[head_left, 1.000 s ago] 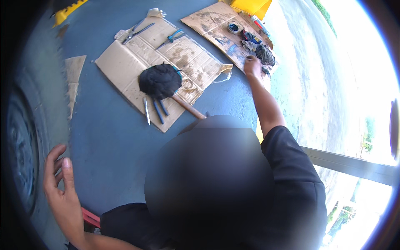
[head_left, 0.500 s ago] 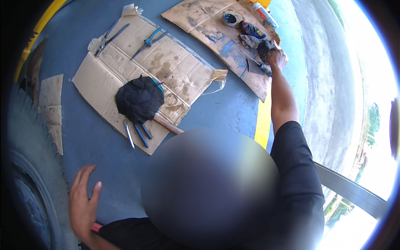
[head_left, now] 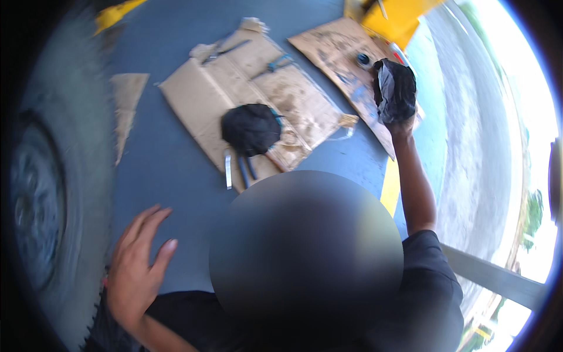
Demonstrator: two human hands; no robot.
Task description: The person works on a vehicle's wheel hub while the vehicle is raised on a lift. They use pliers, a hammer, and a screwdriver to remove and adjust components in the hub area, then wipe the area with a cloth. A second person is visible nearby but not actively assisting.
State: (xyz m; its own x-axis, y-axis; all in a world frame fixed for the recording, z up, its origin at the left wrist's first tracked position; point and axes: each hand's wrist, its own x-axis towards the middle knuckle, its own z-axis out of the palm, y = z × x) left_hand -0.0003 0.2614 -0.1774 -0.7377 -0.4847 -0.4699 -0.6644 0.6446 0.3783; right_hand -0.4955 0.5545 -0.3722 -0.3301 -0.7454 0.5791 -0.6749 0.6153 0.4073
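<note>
Raised at the upper right, my right hand (head_left: 402,125) is closed on a crumpled black rag (head_left: 397,91) with a paler grey side. Most of its fingers are hidden behind the cloth. At the lower left, near a large wheel (head_left: 38,199), my left hand (head_left: 139,264) holds nothing, its fingers apart. Another bunched black cloth (head_left: 251,130), with a teal edge under it, lies on a flattened cardboard sheet (head_left: 196,102). Blue handles (head_left: 246,170) and a flat silver tool (head_left: 228,169) stick out beside it.
Pliers (head_left: 226,50) and a teal-handled tool (head_left: 272,66) lie on the same cardboard. A stained second cardboard (head_left: 331,47) carries a small round tub (head_left: 363,60) and a tube (head_left: 399,53). Behind stands a yellow metal piece (head_left: 396,23). A dark blurred round shape covers the lower middle.
My right hand has lifted the black rag off the stained cardboard. My left hand stays open at the lower left. The view has turned, shifting the cardboard to the right.
</note>
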